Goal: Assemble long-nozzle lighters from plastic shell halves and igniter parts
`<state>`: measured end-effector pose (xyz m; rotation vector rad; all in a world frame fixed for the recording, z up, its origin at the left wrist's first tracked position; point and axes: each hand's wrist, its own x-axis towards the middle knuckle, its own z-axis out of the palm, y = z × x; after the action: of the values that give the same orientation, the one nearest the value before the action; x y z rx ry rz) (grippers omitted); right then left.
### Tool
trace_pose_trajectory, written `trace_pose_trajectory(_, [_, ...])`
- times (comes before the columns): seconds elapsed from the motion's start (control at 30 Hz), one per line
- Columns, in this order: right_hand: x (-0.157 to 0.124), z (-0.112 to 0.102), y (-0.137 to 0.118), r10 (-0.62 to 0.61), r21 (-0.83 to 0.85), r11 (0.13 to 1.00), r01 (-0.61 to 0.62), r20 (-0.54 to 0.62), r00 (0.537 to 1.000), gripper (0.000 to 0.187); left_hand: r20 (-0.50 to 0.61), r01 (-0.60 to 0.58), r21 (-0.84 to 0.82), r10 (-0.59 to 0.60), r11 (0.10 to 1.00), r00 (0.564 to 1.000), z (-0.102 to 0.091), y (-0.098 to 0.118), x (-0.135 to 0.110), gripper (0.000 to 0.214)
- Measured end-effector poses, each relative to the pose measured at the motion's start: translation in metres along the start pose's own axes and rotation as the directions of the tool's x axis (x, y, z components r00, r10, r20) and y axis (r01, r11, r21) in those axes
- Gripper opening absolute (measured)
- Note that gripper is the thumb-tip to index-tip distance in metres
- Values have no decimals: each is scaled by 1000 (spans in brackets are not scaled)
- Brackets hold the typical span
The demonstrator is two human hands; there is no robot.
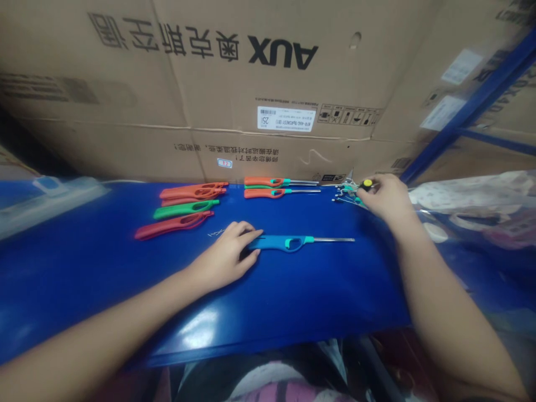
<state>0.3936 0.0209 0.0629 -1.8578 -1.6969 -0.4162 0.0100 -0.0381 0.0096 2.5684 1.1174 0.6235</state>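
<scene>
My left hand (pixel 234 249) is closed on the handle end of a blue gas lighter (pixel 278 242), which lies flat with its metal tube pointing right. Thumb and fingers pinch that end from both sides. Farther back on the right, my right hand (pixel 387 196) grips what looks like a screwdriver (pixel 367 183) with a black and yellow handle; its shaft cannot be made out. Under and beside that hand is a small heap of wired lighter parts (pixel 347 192). Close to my left fingers lie some small metal pieces (pixel 216 232).
Orange gas lighters with metal tubes (pixel 263 194) lie at the back, a green one among them. To their left are several tubeless red and orange lighter bodies (pixel 176 223) and a green lighter body (pixel 186 209). A large cardboard box (pixel 188 111) stands behind the blue table (pixel 293 301).
</scene>
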Motion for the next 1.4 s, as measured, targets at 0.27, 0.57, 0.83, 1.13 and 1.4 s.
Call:
trace_pose_trajectory(0.27, [-8,-12,-36,128,257,961,-101,-92,987,18,-1,-26,-26,26,999,1000,0,2,-1,41])
trace_pose_trajectory(0.57, [-8,0,-31,71,152,985,-85,101,992,23,7,-53,-20,53,998,999,-3,4,-1,39])
trace_pose_trajectory(0.83, [-7,-3,-32,144,194,969,-149,40,989,24,24,-82,-21,83,996,996,-1,5,-2,38])
trace_pose_trajectory(1.13, [-39,6,-134,-119,915,299,-272,318,941,43,82,-134,30,131,991,988,2,17,-8,44])
trace_pose_trajectory(1.4, [-63,22,-207,-423,941,147,-304,337,841,36,71,-169,90,163,982,984,3,21,-11,44])
